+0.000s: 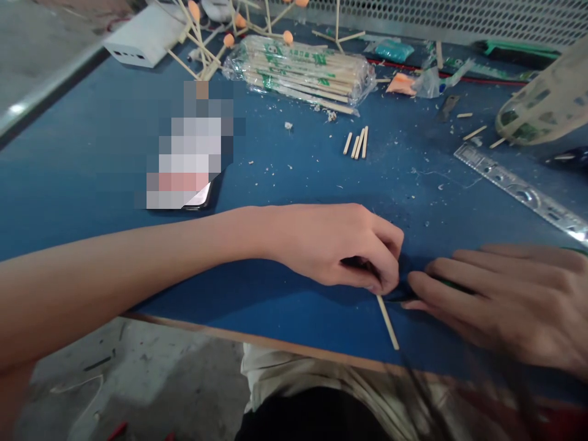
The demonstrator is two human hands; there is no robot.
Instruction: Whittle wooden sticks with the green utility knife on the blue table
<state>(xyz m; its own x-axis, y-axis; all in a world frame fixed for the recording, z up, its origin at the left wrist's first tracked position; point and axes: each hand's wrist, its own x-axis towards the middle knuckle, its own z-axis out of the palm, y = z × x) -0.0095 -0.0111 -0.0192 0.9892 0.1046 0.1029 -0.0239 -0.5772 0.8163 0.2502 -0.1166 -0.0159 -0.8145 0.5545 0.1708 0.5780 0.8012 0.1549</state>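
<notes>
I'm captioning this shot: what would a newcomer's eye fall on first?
Probably the left hand, just right of centre, pinching a thin wooden stick over the blue tabletop. Next, the blurred right hand at the right, holding a thin dark tool. Then the bright orange balls near the top, mostly left of centre.

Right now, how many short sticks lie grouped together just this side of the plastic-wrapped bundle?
4: a leftmost stick, then rightward a second stick, a third stick and a fourth stick. None appears hidden.
</notes>
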